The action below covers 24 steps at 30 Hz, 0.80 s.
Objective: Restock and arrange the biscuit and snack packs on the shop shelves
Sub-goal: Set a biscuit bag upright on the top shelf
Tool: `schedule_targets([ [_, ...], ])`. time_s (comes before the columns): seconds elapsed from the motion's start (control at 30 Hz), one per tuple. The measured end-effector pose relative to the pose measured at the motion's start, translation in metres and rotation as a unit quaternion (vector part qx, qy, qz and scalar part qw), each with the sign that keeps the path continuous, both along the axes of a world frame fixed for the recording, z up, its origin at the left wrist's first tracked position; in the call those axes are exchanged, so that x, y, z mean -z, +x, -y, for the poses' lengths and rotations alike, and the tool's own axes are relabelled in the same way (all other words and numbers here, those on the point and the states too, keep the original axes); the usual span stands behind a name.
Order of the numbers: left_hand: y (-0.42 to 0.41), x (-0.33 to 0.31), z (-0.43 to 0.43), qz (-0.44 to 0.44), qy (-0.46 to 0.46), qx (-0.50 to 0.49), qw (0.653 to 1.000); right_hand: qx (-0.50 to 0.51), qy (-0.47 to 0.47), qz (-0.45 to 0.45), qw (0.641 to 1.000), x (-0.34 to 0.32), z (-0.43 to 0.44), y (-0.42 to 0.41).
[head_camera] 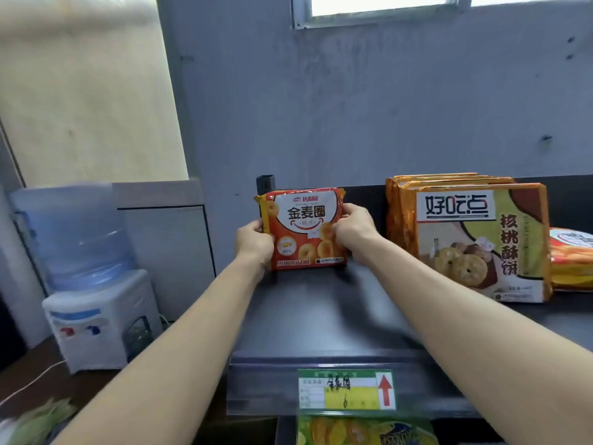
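Shelf [321, 316]: dark top beneath both hands. Tan packs [475, 239]: upright row just right of the right hand [353, 232]. Red pack [305, 220]: upright, base apparently on the shelf, gripped at its side edges by the right and left hand [253, 244]. Risk: with nothing seen propping it, it may topple once released.

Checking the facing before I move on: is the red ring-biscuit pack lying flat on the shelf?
No, the red ring-biscuit pack is upright, label facing out, gripped at its sides by the left hand and right hand.
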State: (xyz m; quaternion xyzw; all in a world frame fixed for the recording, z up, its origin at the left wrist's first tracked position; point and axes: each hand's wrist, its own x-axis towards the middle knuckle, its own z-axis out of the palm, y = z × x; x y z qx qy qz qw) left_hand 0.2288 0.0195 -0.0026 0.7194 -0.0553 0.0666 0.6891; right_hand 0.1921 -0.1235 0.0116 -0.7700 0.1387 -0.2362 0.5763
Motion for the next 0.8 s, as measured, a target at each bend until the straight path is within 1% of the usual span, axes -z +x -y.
schedule_targets([
  [0.1, 0.012, 0.006, 0.000, 0.005, -0.008, 0.009, 1.000, 0.001, 0.004, 0.006, 1.000, 0.005, 0.002, 0.005],
  [0.2, 0.019, 0.006, 0.003, 0.007, 0.006, 0.007, 1.000, 0.002, 0.005, 0.008, 1.000, 0.005, 0.005, 0.006],
  [0.37, 0.022, 0.007, 0.010, 0.028, 0.021, 0.003, 0.999, -0.017, -0.009, -0.008, 1.000, 0.009, 0.008, 0.007],
  [0.6, 0.024, 0.005, 0.010, 0.027, 0.023, 0.010, 0.999, -0.043, -0.003, -0.023, 0.999, 0.010, 0.008, 0.009],
  [0.7, 0.021, 0.003, 0.007, 0.031, 0.045, 0.011, 0.998, -0.023, -0.028, -0.024, 0.999, 0.008, 0.006, 0.005],
  [0.8, 0.013, -0.007, 0.003, 0.059, 0.064, -0.023, 0.996, 0.028, -0.077, 0.020, 0.996, 0.001, 0.002, -0.003],
])
